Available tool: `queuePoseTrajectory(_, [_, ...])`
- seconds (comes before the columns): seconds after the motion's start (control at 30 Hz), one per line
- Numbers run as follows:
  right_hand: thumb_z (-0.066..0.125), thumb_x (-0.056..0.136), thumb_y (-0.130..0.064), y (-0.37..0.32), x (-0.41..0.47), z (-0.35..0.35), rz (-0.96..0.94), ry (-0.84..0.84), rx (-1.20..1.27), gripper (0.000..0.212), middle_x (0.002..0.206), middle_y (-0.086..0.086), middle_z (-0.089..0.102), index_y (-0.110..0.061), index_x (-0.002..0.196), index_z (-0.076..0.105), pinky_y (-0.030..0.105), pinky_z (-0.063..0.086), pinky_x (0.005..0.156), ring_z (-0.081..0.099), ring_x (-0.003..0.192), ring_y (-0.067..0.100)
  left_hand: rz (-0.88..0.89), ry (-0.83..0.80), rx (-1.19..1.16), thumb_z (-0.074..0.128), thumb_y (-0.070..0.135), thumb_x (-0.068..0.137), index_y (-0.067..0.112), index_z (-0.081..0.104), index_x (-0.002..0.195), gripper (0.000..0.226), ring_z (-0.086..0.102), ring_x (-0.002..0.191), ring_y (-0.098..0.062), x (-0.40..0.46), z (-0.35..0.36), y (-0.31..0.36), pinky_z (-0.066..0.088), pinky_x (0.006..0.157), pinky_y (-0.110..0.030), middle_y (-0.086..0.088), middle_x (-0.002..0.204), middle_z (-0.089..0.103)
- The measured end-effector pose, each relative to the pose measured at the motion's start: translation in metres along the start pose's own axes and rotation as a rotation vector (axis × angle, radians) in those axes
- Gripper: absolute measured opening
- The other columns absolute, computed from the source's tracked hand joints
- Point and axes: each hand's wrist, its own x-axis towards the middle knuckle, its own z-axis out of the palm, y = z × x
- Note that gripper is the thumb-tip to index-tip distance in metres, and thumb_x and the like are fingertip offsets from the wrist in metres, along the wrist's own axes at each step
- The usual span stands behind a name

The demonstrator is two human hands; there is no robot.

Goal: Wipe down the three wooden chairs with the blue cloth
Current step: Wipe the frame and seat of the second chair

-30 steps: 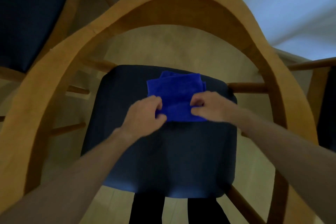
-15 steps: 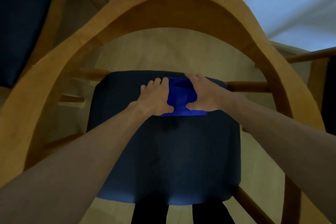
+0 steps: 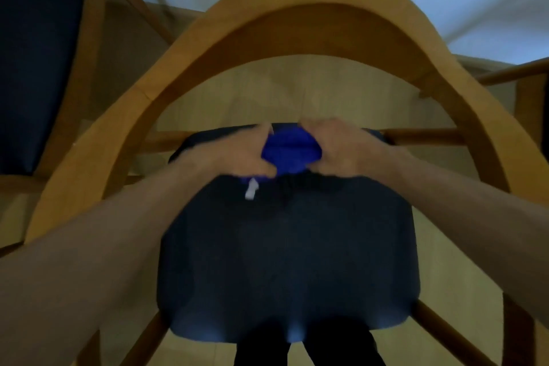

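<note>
the blue cloth (image 3: 289, 153) is bunched into a small wad at the far edge of a dark blue seat cushion (image 3: 285, 249), and it is gripped from both sides. the left hand (image 3: 242, 154) is curled around the cloth's left side, with its thumb pressed along the near edge of the wad; the right hand (image 3: 335, 147) is closed over the right side, the fingers wrapped across the top. only the middle strip of the cloth is seen between the two hands. a small white tag (image 3: 252, 189) is seen hanging from under the left hand and lying on the cushion. the cushion belongs to a wooden chair (image 3: 297, 24) whose curved, arch-shaped backrest is viewed from above, so that it frames the seat and both hands; wooden rungs are seen at either side of the seat and at its near corners. a second chair (image 3: 86, 68) with a dark blue panel is placed at the upper left, and part of a third wooden frame (image 3: 525, 98) is visible at the right edge. a pale floor (image 3: 297, 89) is seen beyond the seat. both forearms are extended over the cushion, and the picture is slightly blurred around the hands.
</note>
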Motion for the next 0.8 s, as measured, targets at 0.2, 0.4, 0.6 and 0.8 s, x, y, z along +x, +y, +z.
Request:
queuePoseTrajectory(0.2, [0.064,0.084,-0.002,0.002,0.054,0.000,0.094,0.356,-0.132,0.068,0.132,0.006,0.054,-0.021,0.144,0.037,0.041,0.046,0.096,0.055,0.117,0.028,0.090,0.593,0.288,0.065,0.017,0.086,0.016,0.047,0.128,0.046,0.059,0.089,-0.021,0.042,-0.017,-0.008,0.052,0.078,-0.039,-0.004,0.102,0.060])
queuePoseTrajectory(0.4, [0.062,0.086,-0.006,-0.001,0.034,0.054,0.118,0.215,-0.153,0.081,0.161,0.002,0.020,-0.020,0.154,0.021,0.050,0.018,0.120,0.017,0.148,0.027,0.085,0.713,0.326,0.068,0.005,0.080,0.012,0.047,0.137,0.062,0.042,0.132,-0.028,0.025,0.041,-0.025,0.033,0.111,-0.043,-0.009,0.141,0.048])
queuePoseTrajectory(0.6, [0.058,0.088,-0.007,-0.016,-0.065,0.115,-0.027,-0.041,-0.119,0.081,0.163,0.000,0.013,-0.018,0.155,0.014,0.039,0.008,0.122,0.010,0.151,0.021,0.151,0.569,0.365,0.084,0.006,0.048,0.010,0.068,0.113,0.067,0.065,0.106,-0.029,-0.049,0.145,-0.028,0.053,0.081,-0.038,-0.008,0.115,0.069])
queuePoseTrajectory(0.8, [0.061,0.086,-0.014,-0.004,-0.049,0.067,-0.110,0.051,-0.037,0.069,0.151,-0.002,0.042,-0.026,0.149,0.036,0.034,0.028,0.115,0.039,0.140,0.019,0.170,0.475,0.338,0.064,0.018,0.077,0.019,0.060,0.108,0.031,0.060,0.103,-0.021,-0.046,0.101,-0.018,0.045,0.095,-0.040,-0.002,0.105,0.064])
